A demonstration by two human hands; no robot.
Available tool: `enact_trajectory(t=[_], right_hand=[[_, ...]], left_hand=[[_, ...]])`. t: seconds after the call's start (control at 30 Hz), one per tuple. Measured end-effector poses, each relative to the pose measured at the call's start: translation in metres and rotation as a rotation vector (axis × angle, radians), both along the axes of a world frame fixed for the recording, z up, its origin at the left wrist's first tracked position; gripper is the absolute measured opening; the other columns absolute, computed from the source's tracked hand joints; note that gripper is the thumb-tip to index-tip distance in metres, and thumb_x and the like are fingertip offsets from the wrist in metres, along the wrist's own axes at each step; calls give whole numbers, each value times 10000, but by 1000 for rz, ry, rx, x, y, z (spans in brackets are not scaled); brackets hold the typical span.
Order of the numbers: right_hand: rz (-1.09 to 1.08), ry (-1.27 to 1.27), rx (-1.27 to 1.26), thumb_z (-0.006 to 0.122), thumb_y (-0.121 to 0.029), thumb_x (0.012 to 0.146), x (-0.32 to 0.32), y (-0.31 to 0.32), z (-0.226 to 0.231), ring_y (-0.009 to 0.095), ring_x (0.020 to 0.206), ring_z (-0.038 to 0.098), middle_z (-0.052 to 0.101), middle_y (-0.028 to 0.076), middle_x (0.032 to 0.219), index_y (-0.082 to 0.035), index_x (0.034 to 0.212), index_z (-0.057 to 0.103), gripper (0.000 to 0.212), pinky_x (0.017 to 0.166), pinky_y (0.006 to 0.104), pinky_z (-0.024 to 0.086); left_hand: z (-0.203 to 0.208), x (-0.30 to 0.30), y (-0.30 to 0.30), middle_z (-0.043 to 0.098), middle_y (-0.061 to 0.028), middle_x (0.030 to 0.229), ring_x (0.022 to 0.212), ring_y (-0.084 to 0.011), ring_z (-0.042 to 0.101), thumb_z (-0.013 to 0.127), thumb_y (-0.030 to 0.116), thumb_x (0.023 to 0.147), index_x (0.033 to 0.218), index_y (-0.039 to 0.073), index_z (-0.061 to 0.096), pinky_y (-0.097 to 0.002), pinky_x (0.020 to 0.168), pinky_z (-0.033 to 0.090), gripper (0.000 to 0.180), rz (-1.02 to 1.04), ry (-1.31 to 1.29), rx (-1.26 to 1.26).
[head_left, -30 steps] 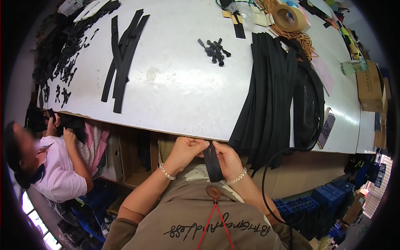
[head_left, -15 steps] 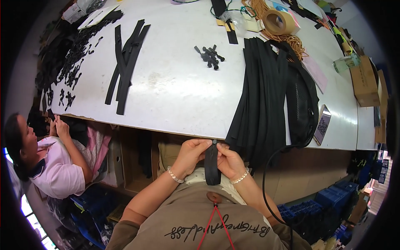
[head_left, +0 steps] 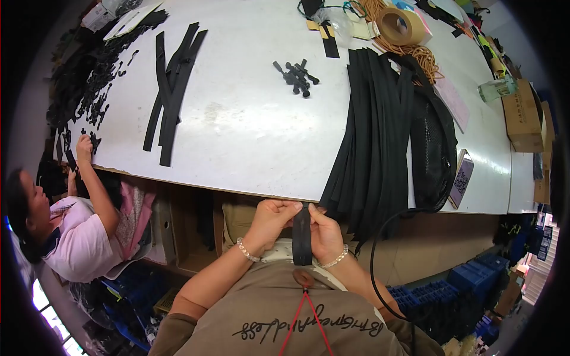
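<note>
Just off the table's front edge, my left hand point(head_left: 274, 221) and my right hand point(head_left: 323, 232) pinch the top end of a black zipper point(head_left: 302, 243) between thumbs and fingers. Its lower part hangs down in front of my body. The fingertips cover most of the pinched end, so any small part there is hidden. A thick bundle of long black zippers point(head_left: 375, 130) lies to the right, its ends drooping over the edge. Ahead on the table sits a small heap of black zipper pulls point(head_left: 297, 77).
Several black strips point(head_left: 172, 95) lie crossed at left, beside many scattered small black pieces point(head_left: 95, 107). A co-worker point(head_left: 83, 225) sits at the left corner. At right are a black bag point(head_left: 432, 154), a phone point(head_left: 461, 181), a tape roll point(head_left: 399, 26) and a cardboard box point(head_left: 522, 118).
My thumbs have drawn closer together at the zipper's top, covering the small part that showed there. The co-worker's hand has reached up onto the table among the small black pieces.
</note>
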State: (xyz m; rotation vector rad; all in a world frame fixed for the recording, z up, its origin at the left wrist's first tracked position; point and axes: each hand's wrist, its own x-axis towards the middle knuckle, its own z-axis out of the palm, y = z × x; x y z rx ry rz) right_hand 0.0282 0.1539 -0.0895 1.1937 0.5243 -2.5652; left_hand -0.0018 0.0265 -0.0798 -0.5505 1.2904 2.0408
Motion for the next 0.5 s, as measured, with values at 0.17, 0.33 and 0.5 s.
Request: enact_trajectory(t=[0.17, 0.33, 0.5], right_hand=[[-40, -44, 81, 573, -22, 841, -3, -5, 7, 114, 569, 472, 512, 3, 635, -91, 703, 524, 162, 573, 245, 407], [149, 135, -4, 577, -42, 847, -2, 8, 1, 111, 601, 510, 549, 19, 684, -59, 786, 547, 70, 568, 240, 426], [355, 367, 169, 593, -29, 835, 11, 8, 23, 85, 670, 539, 571, 19, 800, -31, 866, 564, 43, 589, 210, 455]], left_hand=[[-6, -1, -3, 645, -26, 821, 655, -59, 560, 603, 136, 856, 913, 20, 638, -176, 545, 419, 134, -22, -50, 46], [-7, 6, -10, 637, -49, 854, 725, -80, 577, 601, 106, 852, 944, 7, 615, -200, 662, 466, 136, -37, -94, 83], [21, 33, -24, 621, -36, 824, 757, -74, 566, 642, 0, 798, 894, -24, 607, -200, 677, 467, 105, 41, 412, -185]])
